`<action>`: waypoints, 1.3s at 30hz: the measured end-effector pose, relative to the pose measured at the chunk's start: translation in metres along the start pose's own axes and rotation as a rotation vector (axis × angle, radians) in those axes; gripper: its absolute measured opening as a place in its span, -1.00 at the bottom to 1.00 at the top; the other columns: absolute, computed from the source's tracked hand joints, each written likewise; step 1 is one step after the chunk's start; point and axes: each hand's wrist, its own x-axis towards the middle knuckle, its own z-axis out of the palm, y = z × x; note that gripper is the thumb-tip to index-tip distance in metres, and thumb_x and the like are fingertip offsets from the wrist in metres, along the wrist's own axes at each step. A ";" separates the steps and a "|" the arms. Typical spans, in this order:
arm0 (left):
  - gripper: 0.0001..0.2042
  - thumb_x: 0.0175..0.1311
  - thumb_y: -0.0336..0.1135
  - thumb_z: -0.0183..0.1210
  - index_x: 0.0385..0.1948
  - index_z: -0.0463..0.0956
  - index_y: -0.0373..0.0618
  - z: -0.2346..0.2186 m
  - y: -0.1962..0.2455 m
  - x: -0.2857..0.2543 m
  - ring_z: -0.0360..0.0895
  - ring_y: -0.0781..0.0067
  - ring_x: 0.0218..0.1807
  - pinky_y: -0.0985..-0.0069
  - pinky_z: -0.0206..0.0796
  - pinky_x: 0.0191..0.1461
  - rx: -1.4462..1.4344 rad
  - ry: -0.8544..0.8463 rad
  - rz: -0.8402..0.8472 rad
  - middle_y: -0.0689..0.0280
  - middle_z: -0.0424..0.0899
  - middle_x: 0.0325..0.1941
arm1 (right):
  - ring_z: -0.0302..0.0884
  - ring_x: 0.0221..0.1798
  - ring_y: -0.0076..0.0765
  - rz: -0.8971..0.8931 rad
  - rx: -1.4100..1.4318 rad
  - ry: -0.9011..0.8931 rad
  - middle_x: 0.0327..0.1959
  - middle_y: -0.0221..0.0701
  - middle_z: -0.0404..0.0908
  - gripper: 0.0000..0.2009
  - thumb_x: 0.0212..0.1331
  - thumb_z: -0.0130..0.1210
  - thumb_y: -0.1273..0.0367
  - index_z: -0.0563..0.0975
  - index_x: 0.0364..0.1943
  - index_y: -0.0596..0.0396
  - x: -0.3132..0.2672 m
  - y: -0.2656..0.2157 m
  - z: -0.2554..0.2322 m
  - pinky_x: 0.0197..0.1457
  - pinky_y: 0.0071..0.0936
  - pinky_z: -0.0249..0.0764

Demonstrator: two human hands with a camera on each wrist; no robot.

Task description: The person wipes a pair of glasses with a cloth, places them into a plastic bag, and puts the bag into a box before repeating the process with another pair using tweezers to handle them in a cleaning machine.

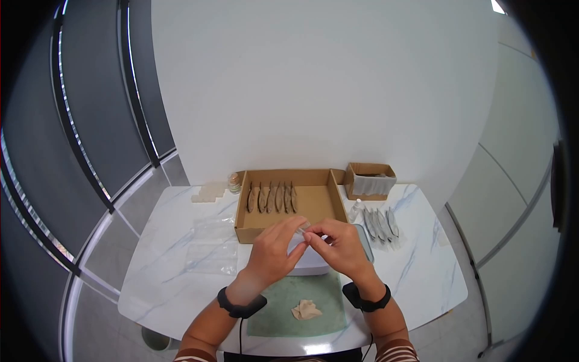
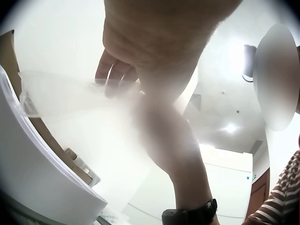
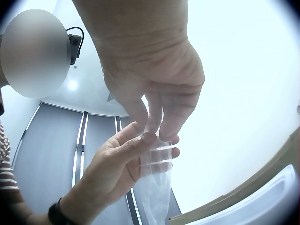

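Both hands meet above a white container point(image 1: 310, 265) and hold a clear plastic bag. In the right wrist view the bag point(image 3: 156, 187) hangs down from the fingertips; in the left wrist view the same film point(image 2: 61, 93) stretches sideways. The left hand point(image 1: 274, 248) pinches its upper end between thumb and fingers. The right hand point(image 1: 341, 246) pinches the same end, fingertips against those of the left. Whether anything lies inside the bag is not clear.
Behind is a cardboard tray point(image 1: 319, 208) with several brown curved pieces point(image 1: 269, 198). Wrapped grey pieces point(image 1: 380, 226) lie right, near a small box point(image 1: 369, 186). Clear bags point(image 1: 211, 258) lie left. A crumpled beige piece point(image 1: 306, 310) rests on a green mat point(image 1: 271, 311).
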 end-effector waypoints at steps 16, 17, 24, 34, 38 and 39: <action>-0.50 0.15 -0.32 0.43 0.13 0.49 -0.18 -0.001 0.000 0.000 0.65 -0.08 0.01 0.20 0.52 0.05 -0.045 0.040 -0.044 0.05 0.68 0.01 | 0.63 -0.47 -0.30 -0.041 0.021 -0.031 -0.40 -0.26 0.68 -0.84 0.31 0.25 0.36 0.71 -0.23 0.19 -0.001 -0.002 0.002 -0.39 -0.44 0.54; -0.49 0.16 -0.31 0.43 0.15 0.49 -0.19 0.000 -0.001 -0.001 0.66 -0.06 0.02 0.21 0.52 0.06 -0.037 0.046 -0.046 0.04 0.68 0.01 | 0.64 -0.46 -0.30 -0.050 0.026 -0.027 -0.40 -0.26 0.68 -0.84 0.30 0.25 0.37 0.71 -0.22 0.20 -0.001 -0.002 0.002 -0.39 -0.44 0.55; -0.41 0.15 -0.28 0.45 0.22 0.45 -0.22 -0.002 0.005 0.000 0.69 0.06 0.05 0.26 0.52 0.10 -0.142 0.067 -0.196 0.02 0.70 0.01 | 0.64 -0.45 -0.29 -0.078 0.044 -0.013 -0.38 -0.25 0.69 -0.85 0.30 0.25 0.40 0.70 -0.23 0.22 -0.001 -0.005 0.002 -0.39 -0.45 0.54; -0.42 0.12 -0.27 0.46 0.19 0.48 -0.20 -0.002 0.002 -0.001 0.66 -0.01 0.01 0.22 0.50 0.03 -0.024 0.063 -0.138 0.05 0.70 -0.02 | 0.64 -0.43 -0.32 -0.077 0.053 0.000 -0.37 -0.27 0.69 -0.87 0.29 0.25 0.42 0.71 -0.23 0.21 -0.003 -0.004 0.003 -0.38 -0.48 0.53; -0.45 0.09 -0.35 0.47 0.15 0.52 -0.26 -0.003 0.001 -0.001 0.69 0.02 0.02 0.27 0.52 0.08 -0.017 0.041 -0.153 0.03 0.71 0.02 | 0.63 -0.43 -0.35 -0.086 0.052 0.005 -0.38 -0.29 0.69 -0.88 0.29 0.26 0.42 0.71 -0.23 0.21 -0.004 -0.002 0.004 -0.38 -0.49 0.53; -0.46 0.09 -0.36 0.47 0.14 0.53 -0.27 -0.004 0.001 0.000 0.69 0.03 0.02 0.27 0.52 0.07 -0.022 0.045 -0.137 0.04 0.71 0.02 | 0.62 -0.43 -0.36 -0.087 0.053 0.004 -0.38 -0.29 0.69 -0.88 0.29 0.26 0.42 0.71 -0.23 0.21 -0.004 -0.001 0.004 -0.38 -0.49 0.53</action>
